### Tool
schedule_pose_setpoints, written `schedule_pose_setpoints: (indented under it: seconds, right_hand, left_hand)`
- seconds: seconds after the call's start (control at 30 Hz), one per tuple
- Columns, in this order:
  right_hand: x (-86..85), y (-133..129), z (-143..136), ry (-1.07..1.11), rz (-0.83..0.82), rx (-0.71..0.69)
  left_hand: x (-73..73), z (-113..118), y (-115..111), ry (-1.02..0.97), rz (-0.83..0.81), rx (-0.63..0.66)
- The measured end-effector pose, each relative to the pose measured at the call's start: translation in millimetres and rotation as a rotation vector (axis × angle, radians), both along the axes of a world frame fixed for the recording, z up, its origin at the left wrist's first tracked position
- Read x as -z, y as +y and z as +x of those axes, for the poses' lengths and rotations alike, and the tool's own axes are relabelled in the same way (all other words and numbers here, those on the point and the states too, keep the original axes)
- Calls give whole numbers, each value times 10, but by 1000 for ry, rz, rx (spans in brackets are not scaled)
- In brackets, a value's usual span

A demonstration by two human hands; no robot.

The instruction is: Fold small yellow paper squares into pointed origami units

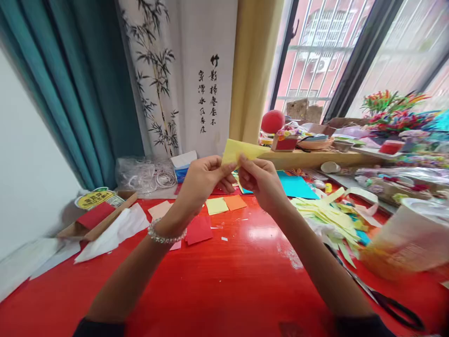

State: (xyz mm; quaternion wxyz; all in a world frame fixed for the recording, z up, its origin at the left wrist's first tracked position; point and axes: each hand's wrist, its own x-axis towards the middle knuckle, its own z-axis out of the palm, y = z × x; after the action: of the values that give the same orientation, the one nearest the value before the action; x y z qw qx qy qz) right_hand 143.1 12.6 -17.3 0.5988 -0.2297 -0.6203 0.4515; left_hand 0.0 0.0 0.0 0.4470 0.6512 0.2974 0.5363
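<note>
A piece of yellow paper, roughly triangular and seemingly folded, is held up above the table between both hands. My left hand pinches its lower left part between thumb and fingers. On the other side, my right hand grips its lower edge with thumb and curled fingers, close to the left thumb. Below the hands lie a yellow square of paper, an orange square and red paper on the red table.
Scissors lie at the right beside yellow paper strips and a translucent tub. Blue paper sits behind the right hand. At left are a cardboard tray, white tissue and a plastic bag.
</note>
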Motion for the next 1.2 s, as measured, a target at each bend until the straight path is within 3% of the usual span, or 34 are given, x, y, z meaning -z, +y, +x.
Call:
schedule_pose_setpoints:
  seconds: [0.3, 0.47, 0.53, 0.73, 0.93, 1.2]
  right_hand:
    - [-205, 172, 551, 51, 117, 311]
    - [-222, 2, 442, -362, 74, 95]
    - [-222, -60, 377, -409, 101, 67]
    - [-214, -41, 423, -450, 74, 110]
    - [-180, 46, 484, -424, 41, 61]
    - [-217, 19, 501, -393, 8, 67]
  left_hand:
    - [-73, -129, 21, 89, 10, -46]
    - [-62, -147, 30, 205, 25, -46]
    - [-50, -143, 37, 253, 34, -49]
    - [-53, -171, 68, 274, -15, 37]
    - [-71, -249, 90, 331, 67, 97]
    - [-64, -272, 130, 302, 78, 15]
